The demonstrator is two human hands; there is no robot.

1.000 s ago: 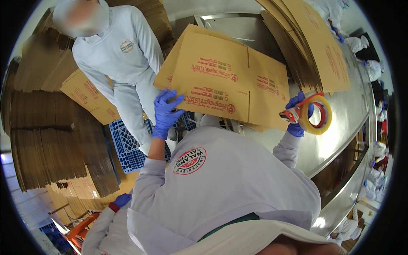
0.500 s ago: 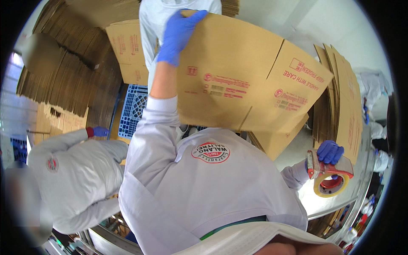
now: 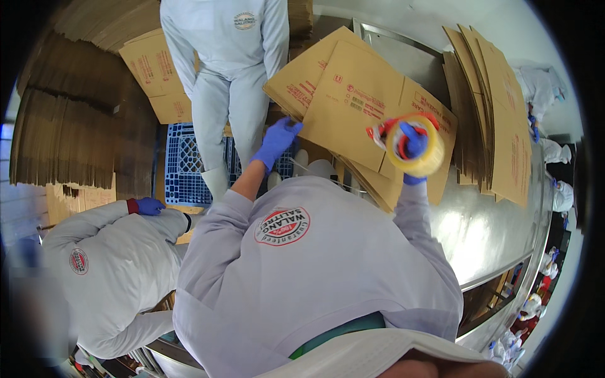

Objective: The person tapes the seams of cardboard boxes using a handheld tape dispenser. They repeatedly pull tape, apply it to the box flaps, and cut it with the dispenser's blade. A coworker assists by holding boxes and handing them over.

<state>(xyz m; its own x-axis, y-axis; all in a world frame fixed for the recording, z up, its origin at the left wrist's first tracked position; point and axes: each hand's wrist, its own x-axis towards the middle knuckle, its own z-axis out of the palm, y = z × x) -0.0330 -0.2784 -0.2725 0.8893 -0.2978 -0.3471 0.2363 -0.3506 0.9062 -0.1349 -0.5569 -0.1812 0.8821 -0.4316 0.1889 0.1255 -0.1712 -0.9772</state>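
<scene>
flat brown cartons with red print are lying in a fanned stack in front of the person; all places are being given from this stack. the blue-gloved left hand is reaching to the stack's left edge, its fingertips meeting the cardboard there; whether its grip is closing on the board cannot be told, the underside being hidden. the blue-gloved right hand is holding a red tape dispenser above the stack's right part, its grip clamping on the tool. a roll of yellowish tape is sitting on the dispenser and partly covering that hand. the metal worktop is extending to the right of the stack, and further cartons are leaning upright on that side. beyond the stack's left side, a co-worker in white is standing by a blue pallet. well left of the stack, piled cardboard is rising in tall bundles.
</scene>
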